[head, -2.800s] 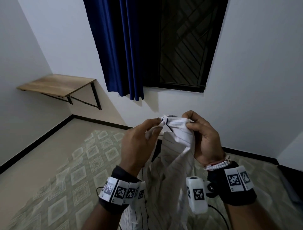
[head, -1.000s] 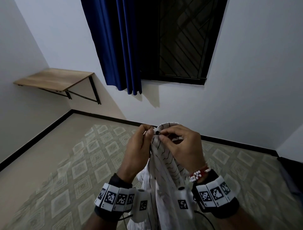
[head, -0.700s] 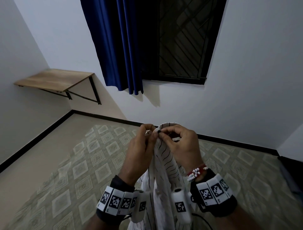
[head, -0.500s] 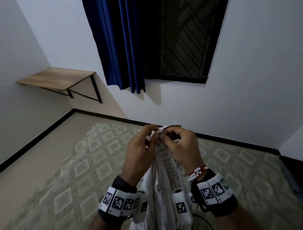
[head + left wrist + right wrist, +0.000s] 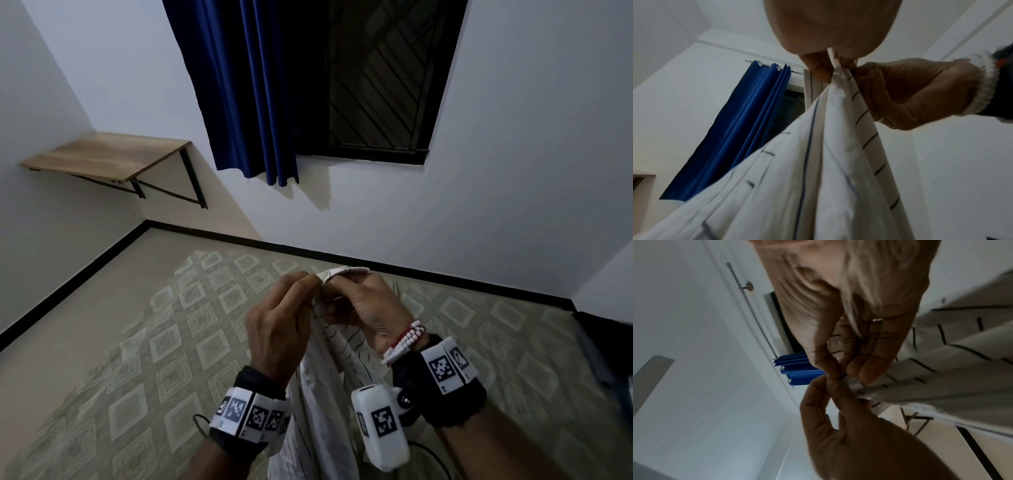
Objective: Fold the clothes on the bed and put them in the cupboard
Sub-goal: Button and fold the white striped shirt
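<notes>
A white shirt with thin dark stripes [image 5: 325, 394] hangs in front of me, held up by its top edge. My left hand [image 5: 277, 325] pinches that edge from the left and my right hand [image 5: 366, 308] pinches it from the right, fingertips almost touching. In the left wrist view the striped shirt [image 5: 818, 162] drops away below the left hand [image 5: 824, 68] and right hand [image 5: 910, 94]. The right wrist view shows the right hand [image 5: 849, 353] and left hand [image 5: 838, 402] pinching the striped shirt [image 5: 931, 378] at one spot. Bed and cupboard are out of view.
A blue curtain [image 5: 246, 89] hangs beside a dark barred window [image 5: 376, 75]. A wooden wall shelf [image 5: 102, 156] on black brackets is at the left. Patterned floor [image 5: 137, 359] spreads below. A dark object [image 5: 609, 342] shows at the right edge.
The hands have come close together at the shirt's top edge and dropped slightly lower; earlier they held it spread a little wider and higher.
</notes>
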